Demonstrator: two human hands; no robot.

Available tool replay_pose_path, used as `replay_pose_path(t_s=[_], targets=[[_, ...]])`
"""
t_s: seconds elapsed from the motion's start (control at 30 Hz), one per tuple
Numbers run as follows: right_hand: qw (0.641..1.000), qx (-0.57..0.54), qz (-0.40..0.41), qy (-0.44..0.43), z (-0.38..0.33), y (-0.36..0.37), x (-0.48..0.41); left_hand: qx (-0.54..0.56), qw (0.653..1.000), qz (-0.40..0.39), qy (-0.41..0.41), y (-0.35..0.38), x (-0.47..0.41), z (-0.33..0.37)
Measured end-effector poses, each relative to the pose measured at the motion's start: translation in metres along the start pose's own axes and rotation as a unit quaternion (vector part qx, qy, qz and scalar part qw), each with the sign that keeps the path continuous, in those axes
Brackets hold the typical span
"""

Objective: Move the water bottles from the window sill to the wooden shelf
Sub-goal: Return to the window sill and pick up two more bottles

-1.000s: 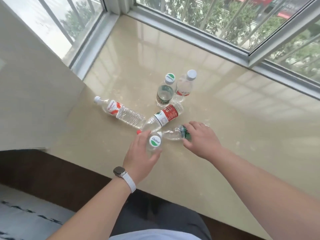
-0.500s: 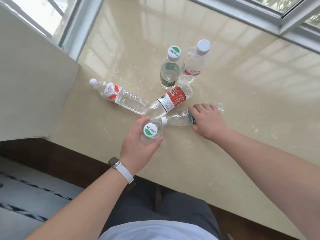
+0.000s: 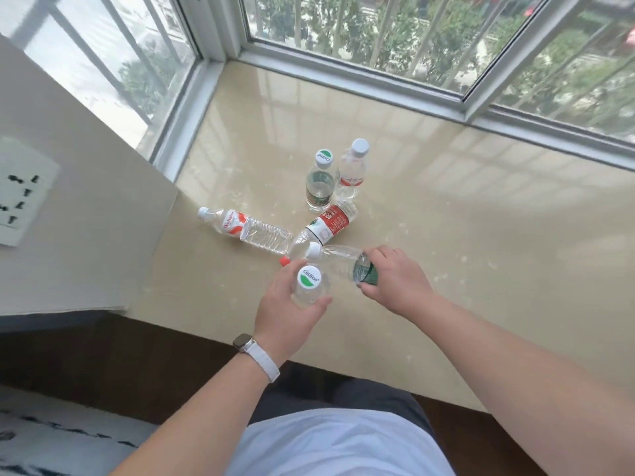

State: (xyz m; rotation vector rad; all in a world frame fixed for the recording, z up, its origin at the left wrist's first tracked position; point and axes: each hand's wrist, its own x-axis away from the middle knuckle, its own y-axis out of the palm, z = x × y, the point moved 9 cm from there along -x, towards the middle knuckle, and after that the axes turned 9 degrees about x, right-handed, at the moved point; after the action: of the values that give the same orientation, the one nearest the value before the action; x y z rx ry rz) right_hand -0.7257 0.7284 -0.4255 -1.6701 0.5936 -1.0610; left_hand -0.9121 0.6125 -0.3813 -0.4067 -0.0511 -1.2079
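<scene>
Left hand (image 3: 288,314): fingers curled round a clear upright plastic bottle with white-and-green cap (image 3: 308,280), near the front edge of the glossy beige stone window sill (image 3: 464,218).

Right hand (image 3: 395,283): grips the green-labelled end of a clear white-capped bottle (image 3: 338,259) lying sideways; possibly raised off the sill, cannot tell.

Mid-sill: green-capped standing bottle (image 3: 320,182) just beside white-capped standing bottle (image 3: 352,170); red-labelled lying bottle (image 3: 324,226); red-and-white-labelled lying bottle (image 3: 247,228).

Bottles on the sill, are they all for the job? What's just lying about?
Job: upright bottle in left hand; green-label bottle in right hand; red-label bottle; orange-label bottle; two standing bottles; window sill.
Just there: wall socket, rug, wristwatch.
</scene>
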Motion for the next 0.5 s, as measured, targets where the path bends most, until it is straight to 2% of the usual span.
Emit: replay_pose_path(t_s=[0.23, 0.37, 0.5], targets=[[0.989, -0.079, 0.071, 0.101, 0.003, -0.043, 0.073, 0.029, 0.997, -0.066, 0.008, -0.001, 0.022, 0.023], [0.964, -0.152, 0.104, 0.193, 0.024, -0.051, 0.116, 0.022, 0.991, -0.127, 0.026, 0.015, 0.024, 0.044], [0.941, -0.193, 0.130, 0.245, 0.045, -0.054, 0.156, -0.006, 0.984, -0.170, 0.055, 0.041, 0.032, 0.069]])
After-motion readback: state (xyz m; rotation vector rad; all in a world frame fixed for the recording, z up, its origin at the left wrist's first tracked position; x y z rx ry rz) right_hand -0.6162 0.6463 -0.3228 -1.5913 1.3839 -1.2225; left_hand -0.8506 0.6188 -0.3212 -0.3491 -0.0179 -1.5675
